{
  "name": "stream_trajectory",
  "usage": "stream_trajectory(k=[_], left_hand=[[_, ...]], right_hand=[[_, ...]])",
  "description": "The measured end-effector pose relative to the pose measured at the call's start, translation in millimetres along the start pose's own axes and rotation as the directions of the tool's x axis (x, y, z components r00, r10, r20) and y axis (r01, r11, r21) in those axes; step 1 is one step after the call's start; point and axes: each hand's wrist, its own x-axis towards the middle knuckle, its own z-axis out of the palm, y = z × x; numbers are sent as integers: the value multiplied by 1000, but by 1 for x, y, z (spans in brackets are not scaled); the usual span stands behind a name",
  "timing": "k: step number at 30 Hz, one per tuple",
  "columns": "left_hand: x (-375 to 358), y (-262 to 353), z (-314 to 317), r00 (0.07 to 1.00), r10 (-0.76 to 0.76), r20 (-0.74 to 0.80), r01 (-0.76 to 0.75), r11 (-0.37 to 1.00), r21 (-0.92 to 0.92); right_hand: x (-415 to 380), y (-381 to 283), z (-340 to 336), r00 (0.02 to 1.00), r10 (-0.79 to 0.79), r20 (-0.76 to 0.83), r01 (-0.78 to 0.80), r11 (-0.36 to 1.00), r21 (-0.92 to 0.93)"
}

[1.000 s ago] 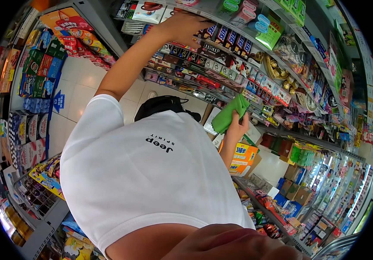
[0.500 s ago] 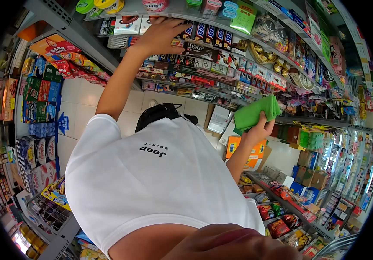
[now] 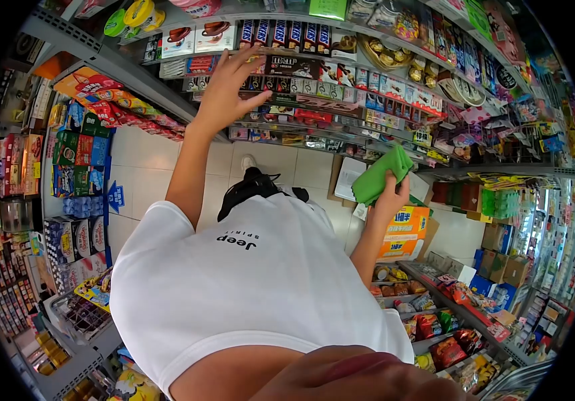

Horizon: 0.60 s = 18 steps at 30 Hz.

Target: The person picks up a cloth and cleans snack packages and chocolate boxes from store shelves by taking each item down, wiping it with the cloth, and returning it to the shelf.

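My left hand (image 3: 226,92) is raised in front of the stocked shelf, its fingers spread and holding nothing. The fingertips are near a shelf edge just below the Snickers boxes (image 3: 294,35); whether they touch it I cannot tell. Beside the fingers is a dark brown M&M's box (image 3: 294,65). My right hand (image 3: 392,195) grips a folded green cloth (image 3: 380,175), which is held away from the shelves, above a yellow and orange carton (image 3: 404,230).
A side rack with red packets (image 3: 110,100) and stacked goods stands at the left. Snack shelves (image 3: 451,294) are at the lower right. Cartons (image 3: 495,260) stand on the right. Tiled floor (image 3: 197,164) and a shoe (image 3: 248,162) show ahead of my body.
My left hand has moved lower from the Snickers row, uncovering more boxes. My right hand still holds the green cloth, now slightly left in view. The camera view has shifted, and a shoe shows more.
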Motion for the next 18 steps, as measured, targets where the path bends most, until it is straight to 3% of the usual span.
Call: stream_trajectory(k=[3,7,10,11,13,15,18], left_hand=[[-12,24,8,999,17,-32,-16,999,37],[-33,45,26,999,49,23,-45,990,-132],[-48,59,31,914,-69,399,190,943,-272],[-57,50,38,840,-46,541,236,928,-288],[-108,0,75,577,-39,816,229,967,-115],[-104,2,71,77,-262,962,210,948,241],[-146,-23,64,469,-157,869,360,933,-26]], right_hand=[[2,-2,-18,998,52,-45,-50,998,38],[4,11,-49,995,92,-42,-92,996,-12],[3,11,-59,992,97,-77,-100,995,-27],[2,16,-63,992,93,-88,-96,995,-32],[1,35,-67,996,30,-88,-43,988,-146],[-4,66,-73,997,-64,-53,40,928,-370],[-31,56,-53,979,-38,199,123,893,-433]])
